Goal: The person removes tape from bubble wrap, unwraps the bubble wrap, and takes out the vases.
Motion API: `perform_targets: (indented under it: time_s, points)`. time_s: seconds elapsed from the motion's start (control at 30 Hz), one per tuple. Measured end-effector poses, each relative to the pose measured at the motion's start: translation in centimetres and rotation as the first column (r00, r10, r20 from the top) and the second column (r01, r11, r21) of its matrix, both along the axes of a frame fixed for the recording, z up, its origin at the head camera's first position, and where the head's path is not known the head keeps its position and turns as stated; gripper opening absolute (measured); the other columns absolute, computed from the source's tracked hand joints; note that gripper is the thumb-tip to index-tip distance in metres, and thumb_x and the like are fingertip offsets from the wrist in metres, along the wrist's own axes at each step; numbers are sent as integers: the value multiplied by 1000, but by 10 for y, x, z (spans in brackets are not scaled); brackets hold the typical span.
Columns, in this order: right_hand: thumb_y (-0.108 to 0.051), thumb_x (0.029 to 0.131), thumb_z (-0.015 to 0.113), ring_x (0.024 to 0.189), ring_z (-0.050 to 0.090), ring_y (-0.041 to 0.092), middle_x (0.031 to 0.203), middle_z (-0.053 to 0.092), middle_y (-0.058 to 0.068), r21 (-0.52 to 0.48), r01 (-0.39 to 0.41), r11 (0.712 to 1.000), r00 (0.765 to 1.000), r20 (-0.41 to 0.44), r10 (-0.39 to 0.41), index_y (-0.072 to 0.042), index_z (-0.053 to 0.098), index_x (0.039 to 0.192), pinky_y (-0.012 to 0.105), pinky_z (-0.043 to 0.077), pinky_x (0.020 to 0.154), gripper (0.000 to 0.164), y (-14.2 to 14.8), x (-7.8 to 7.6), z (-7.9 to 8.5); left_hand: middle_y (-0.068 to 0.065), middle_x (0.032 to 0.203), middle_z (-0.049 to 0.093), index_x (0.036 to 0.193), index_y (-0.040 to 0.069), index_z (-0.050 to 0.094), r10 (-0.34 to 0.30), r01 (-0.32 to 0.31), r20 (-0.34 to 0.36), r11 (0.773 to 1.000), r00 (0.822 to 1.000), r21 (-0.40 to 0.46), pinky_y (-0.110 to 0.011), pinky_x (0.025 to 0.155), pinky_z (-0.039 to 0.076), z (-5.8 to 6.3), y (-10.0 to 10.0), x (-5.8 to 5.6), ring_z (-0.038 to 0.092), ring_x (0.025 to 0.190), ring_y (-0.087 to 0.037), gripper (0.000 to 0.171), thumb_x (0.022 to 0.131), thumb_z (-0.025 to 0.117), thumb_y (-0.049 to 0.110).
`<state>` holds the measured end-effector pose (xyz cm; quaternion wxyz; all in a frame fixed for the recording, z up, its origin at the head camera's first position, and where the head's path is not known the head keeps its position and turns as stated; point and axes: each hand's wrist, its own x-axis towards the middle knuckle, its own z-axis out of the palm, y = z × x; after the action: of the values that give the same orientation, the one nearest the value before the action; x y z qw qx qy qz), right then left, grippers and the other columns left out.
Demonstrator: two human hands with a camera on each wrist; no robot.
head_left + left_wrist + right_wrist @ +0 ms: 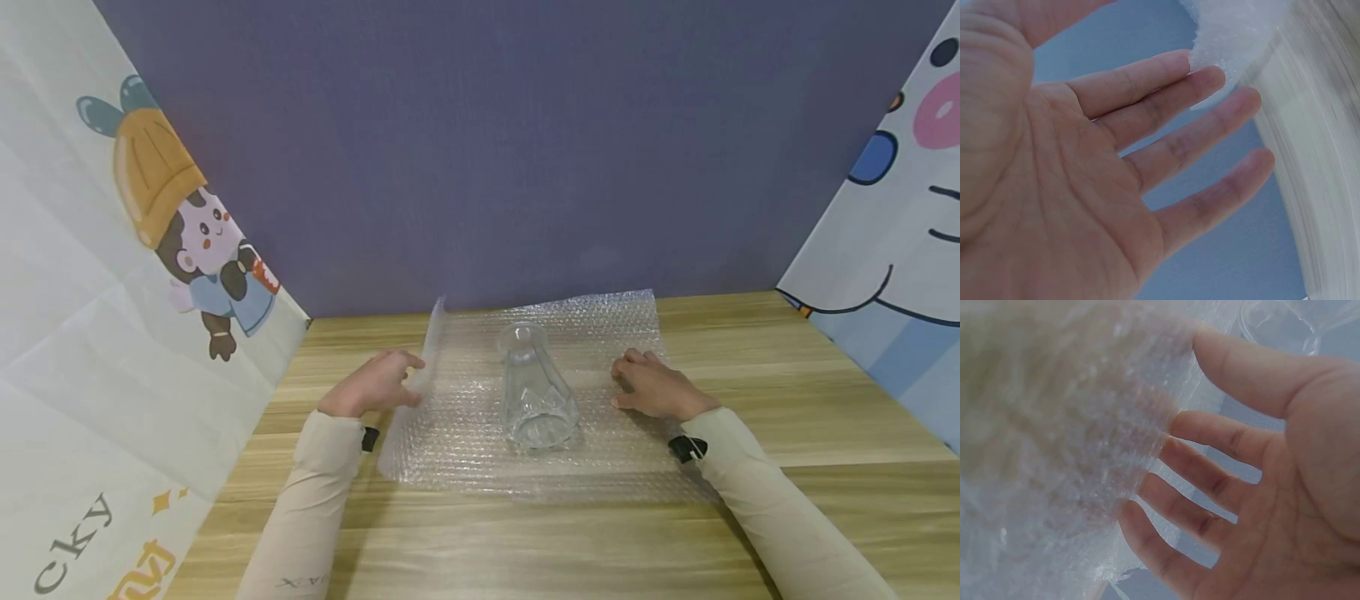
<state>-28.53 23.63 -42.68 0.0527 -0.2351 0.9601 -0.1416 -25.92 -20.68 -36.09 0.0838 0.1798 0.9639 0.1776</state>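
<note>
A clear glass vase (536,387) lies on a sheet of bubble wrap (465,425), its narrow neck pointing away and its wide end toward me. My left hand (378,383) is at the raised left edge of the sheet. In the left wrist view that hand's fingers (1179,140) are nearly straight and spread, with a piece of the wrap just past their tips. My right hand (652,383) rests over the sheet's right side. Its fingers (1179,509) are gently bent, tips against the bubble wrap (1054,456) in the right wrist view.
The wrap lies on a wood-grain table (525,550), with its far edge near a dark purple-blue wall panel (480,150). White printed sheets with cartoon figures stand at left (75,250) and right (900,250). Dark bands circle both wrists.
</note>
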Motion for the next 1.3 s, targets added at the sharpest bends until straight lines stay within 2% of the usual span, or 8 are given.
perform_targets:
  time_s: [0.17,0.53,0.97,1.3]
  points:
    - [-29,93,76,108,51,34,120,56,13,-3,-1,1000,1000,-1,1,-4,63,122,53,53,83,41,0,0,0,-21,145,58,141,-4,56,22,-23,41,1000,999,6,-48,103,53,2,-2,1,64,122,-38,68,84,83,19]
    - [-30,93,75,112,51,37,124,55,14,-2,10,1000,1000,21,-10,-5,63,124,55,53,84,42,0,0,1,-23,146,57,145,-5,51,26,-26,47,1000,999,-4,-48,102,54,-1,-8,-2,64,121,-37,75,82,84,18]
    - [-31,93,75,115,50,39,126,55,15,-3,13,1000,1000,19,-13,-4,62,126,57,53,85,44,0,1,2,-25,145,57,145,-7,50,31,-29,95,999,995,-26,-48,101,54,-1,-14,-2,64,121,-38,77,82,84,21]
    - [-31,94,74,117,50,40,127,54,16,2,17,1000,999,31,-18,-4,62,126,57,53,85,44,-1,1,3,-23,151,52,149,-2,48,100,-94,179,995,979,-41,-52,107,49,-2,-16,1,56,132,-39,76,85,82,24]
